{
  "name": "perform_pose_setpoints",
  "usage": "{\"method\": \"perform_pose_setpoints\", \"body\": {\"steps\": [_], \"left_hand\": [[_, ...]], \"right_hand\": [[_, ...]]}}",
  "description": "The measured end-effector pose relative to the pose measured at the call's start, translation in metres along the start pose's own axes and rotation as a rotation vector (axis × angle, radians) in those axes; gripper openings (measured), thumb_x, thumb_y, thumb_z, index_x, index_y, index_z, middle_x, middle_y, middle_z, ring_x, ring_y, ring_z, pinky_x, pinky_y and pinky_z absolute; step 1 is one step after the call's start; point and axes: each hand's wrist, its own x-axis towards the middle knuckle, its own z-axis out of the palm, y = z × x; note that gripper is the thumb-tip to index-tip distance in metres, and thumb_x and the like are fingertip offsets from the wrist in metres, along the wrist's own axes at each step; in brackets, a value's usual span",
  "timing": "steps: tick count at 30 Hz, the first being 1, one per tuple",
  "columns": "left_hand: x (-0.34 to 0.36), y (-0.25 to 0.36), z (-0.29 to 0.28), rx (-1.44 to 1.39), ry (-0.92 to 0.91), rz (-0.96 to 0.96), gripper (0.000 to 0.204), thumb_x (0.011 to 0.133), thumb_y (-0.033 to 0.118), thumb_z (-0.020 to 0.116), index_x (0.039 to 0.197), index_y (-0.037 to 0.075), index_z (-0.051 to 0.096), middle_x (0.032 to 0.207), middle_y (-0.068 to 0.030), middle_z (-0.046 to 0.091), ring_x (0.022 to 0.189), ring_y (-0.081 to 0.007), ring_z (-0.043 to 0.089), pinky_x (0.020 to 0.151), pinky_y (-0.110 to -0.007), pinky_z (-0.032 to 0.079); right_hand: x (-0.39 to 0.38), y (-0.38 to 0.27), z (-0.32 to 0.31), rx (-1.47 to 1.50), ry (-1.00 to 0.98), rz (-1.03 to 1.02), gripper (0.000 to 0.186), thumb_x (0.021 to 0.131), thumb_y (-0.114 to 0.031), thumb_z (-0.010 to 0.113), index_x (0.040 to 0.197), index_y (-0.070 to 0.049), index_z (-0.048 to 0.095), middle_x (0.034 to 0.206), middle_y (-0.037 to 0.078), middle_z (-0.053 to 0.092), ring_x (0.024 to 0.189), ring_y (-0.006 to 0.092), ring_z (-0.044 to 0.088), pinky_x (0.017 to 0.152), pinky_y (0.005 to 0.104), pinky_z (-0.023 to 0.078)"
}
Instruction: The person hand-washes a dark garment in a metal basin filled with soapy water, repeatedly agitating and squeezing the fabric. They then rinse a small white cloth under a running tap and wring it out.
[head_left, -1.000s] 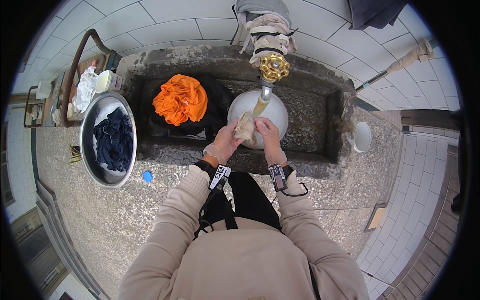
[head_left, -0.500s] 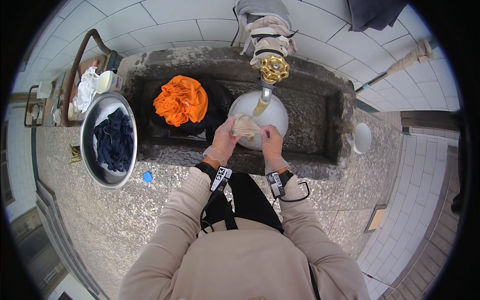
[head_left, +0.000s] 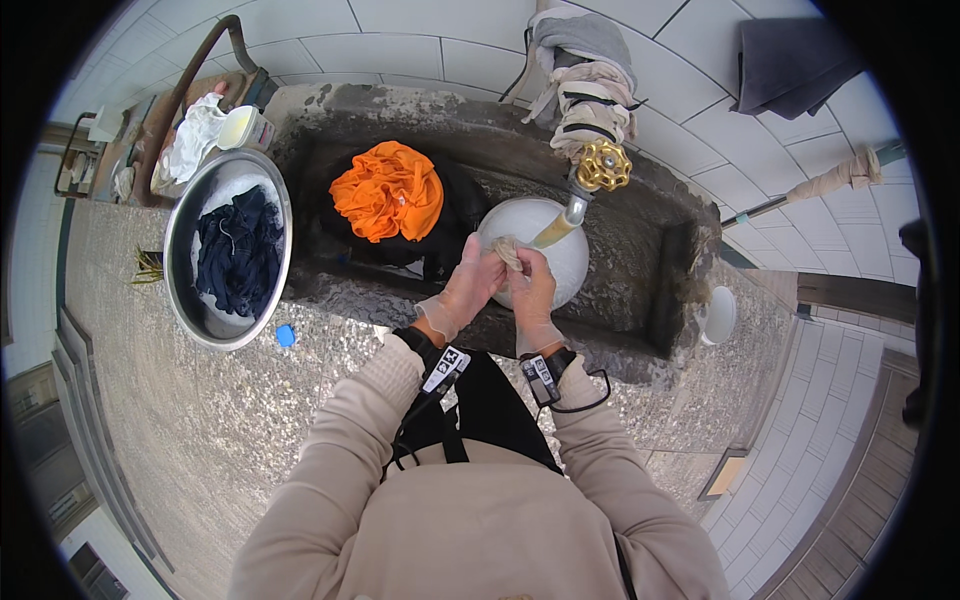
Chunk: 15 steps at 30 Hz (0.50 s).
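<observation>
My left hand [head_left: 470, 288] and my right hand [head_left: 532, 292], both in clear thin gloves, meet over the front of the stone sink [head_left: 640, 345]. Between them is a small bunched beige cloth [head_left: 507, 251]. The right fingers are closed round it; the left thumb side presses on it while the left fingers point up and away. Just beyond is a round basin of whitish water [head_left: 545, 275], under the tap spout [head_left: 560, 224]. To the left in the sink, a crumpled orange cloth [head_left: 388, 192] lies on a dark cloth [head_left: 458, 200].
A metal basin [head_left: 284, 290] with dark blue cloth [head_left: 238, 255] and suds stands left of the sink. Beside it are a white tub [head_left: 245, 130] and white cloth [head_left: 197, 135]. A brass tap handle [head_left: 603, 165] rises behind. A blue object [head_left: 286, 335] lies on the floor.
The beige cloth has gone from spread out to bunched small between my hands, which have come closer together. The view has shifted, moving the sink and tap rightward in the picture.
</observation>
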Motion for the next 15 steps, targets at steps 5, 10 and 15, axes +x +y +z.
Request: {"method": "perform_pose_setpoints", "body": {"steps": [5,10,15], "left_hand": [[-0.004,0.002,-0.012,-0.092,0.248,0.081,0.057,0.093,0.051,0.037,0.125,0.005,0.043,0.125,-0.0086,0.046,0.116,-0.02,0.042,0.102,-0.035,0.03],[-0.016,0.012,-0.034,-0.423,0.219,0.106,0.042,0.094,0.042,0.041,0.118,0.008,0.046,0.114,-0.0087,0.052,0.107,-0.0203,0.051,0.095,-0.037,0.04],[-0.037,0.031,-0.054,-0.599,0.165,0.166,0.042,0.097,0.033,0.033,0.122,0.001,0.045,0.123,-0.0128,0.05,0.114,-0.0241,0.049,0.099,-0.041,0.038]], "right_hand": [[-0.005,-0.011,0.021,-0.013,-0.074,0.028,0.015,0.081,-0.008,0.062,0.095,-0.002,0.059,0.088,0.009,0.063,0.078,0.0187,0.06,0.071,0.0299,0.048],[0.002,-0.035,0.039,-0.102,-0.457,-0.177,0.018,0.083,-0.007,0.06,0.1,-0.001,0.061,0.094,0.006,0.064,0.083,0.0154,0.06,0.076,0.0262,0.047],[0.035,-0.067,0.045,0.104,-0.638,0.334,0.023,0.087,-0.009,0.055,0.107,0.003,0.06,0.107,0.008,0.061,0.092,0.0168,0.06,0.083,0.0272,0.046]]}}
